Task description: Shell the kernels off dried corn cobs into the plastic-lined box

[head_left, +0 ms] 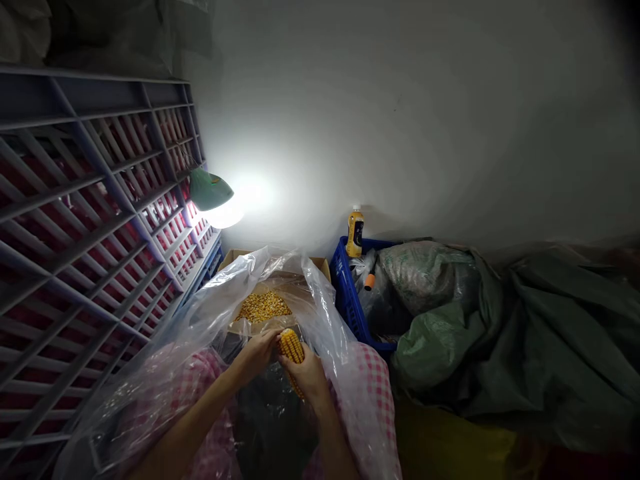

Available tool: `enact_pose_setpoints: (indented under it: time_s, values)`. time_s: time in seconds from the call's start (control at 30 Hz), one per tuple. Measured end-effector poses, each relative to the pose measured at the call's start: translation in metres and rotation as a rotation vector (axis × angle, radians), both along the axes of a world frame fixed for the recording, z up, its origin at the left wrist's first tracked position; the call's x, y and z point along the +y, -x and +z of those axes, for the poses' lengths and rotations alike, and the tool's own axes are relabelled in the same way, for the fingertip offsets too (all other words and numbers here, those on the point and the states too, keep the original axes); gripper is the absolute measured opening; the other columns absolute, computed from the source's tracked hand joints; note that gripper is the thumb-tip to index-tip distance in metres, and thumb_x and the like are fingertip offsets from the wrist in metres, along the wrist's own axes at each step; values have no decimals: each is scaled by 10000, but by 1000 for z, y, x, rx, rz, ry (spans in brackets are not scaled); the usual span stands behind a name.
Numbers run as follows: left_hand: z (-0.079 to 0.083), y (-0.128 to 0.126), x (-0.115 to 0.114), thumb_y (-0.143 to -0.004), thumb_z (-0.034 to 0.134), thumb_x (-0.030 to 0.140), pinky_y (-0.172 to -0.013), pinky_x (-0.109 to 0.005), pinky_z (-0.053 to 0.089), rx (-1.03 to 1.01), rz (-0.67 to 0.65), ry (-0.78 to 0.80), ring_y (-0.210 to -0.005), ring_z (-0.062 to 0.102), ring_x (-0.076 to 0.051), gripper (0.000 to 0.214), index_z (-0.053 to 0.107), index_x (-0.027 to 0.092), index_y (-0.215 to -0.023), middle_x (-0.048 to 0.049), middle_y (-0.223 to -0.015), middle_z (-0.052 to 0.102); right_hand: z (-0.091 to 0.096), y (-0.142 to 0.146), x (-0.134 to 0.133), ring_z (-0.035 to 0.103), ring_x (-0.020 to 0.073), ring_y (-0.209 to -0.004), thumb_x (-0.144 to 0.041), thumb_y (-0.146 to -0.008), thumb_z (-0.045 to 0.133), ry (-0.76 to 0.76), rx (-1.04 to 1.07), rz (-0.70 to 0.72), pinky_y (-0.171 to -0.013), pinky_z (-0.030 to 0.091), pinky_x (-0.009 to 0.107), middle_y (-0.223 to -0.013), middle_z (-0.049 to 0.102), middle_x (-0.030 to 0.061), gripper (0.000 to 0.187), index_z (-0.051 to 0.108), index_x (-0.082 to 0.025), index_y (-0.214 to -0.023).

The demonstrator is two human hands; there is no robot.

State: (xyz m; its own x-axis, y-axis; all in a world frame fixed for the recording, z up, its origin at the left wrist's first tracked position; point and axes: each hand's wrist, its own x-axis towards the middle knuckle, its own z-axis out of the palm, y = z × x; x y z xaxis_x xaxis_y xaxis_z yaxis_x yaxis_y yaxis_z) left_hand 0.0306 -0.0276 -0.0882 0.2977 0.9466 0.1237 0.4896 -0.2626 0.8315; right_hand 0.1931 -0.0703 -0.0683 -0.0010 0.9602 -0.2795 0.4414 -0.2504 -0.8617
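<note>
A yellow corn cob (291, 346) is held at a slant over my lap, its upper end pointing away from me. My right hand (309, 375) wraps round it from the right, and its lower end shows below the palm. From the left, my left hand (259, 355) presses its closed fingers against the upper part of the cob. Just beyond the hands, loose corn kernels (265, 307) lie heaped in a cardboard box (320, 267). A clear plastic sheet (245, 270) drapes over the box and across my knees.
A lit lamp (213, 193) hangs from stacked plastic crates (115, 200) on the left. To the right, a blue basket (350, 293) holds bags and a yellow drink bottle (355, 232). Dark green sacking (560, 333) lies farther right, and a wall (425, 120) rises behind.
</note>
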Motion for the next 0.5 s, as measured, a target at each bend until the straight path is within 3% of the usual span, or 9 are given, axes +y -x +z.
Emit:
enact_pose_setpoints:
  time_s: [0.13,0.23,0.33,0.5]
  values:
    - [-6,-1,6,-861,301,369,-711,-331,510,46,115,76,-718,651,-217,401,630,162,-762,-117,-777,706,0,4,-1,627,190,-725,-465,-656,690,-28,-47,32,-625,422,248,-794,685,26,371,640,-200,-910]
    - [-2,2,8,-834,336,370,-742,-313,504,53,134,131,-777,660,-218,374,653,174,-804,-92,-797,719,1,5,0,631,187,-729,-499,-667,674,-7,-37,8,-625,425,242,-799,685,30,386,633,-194,-901]
    - [6,8,8,-841,367,422,-845,-303,479,25,41,193,-952,644,-223,412,677,181,-964,-68,-963,726,4,4,0,632,188,-734,-506,-662,678,-9,-68,-6,-615,414,238,-800,682,30,411,624,-191,-922]
    - [12,15,7,-817,466,418,-839,-290,472,46,-96,247,-970,646,-241,395,695,178,-1031,-76,-1072,707,9,1,-2,631,172,-713,-480,-691,657,-11,-164,28,-563,368,218,-789,681,11,354,612,-213,-920]
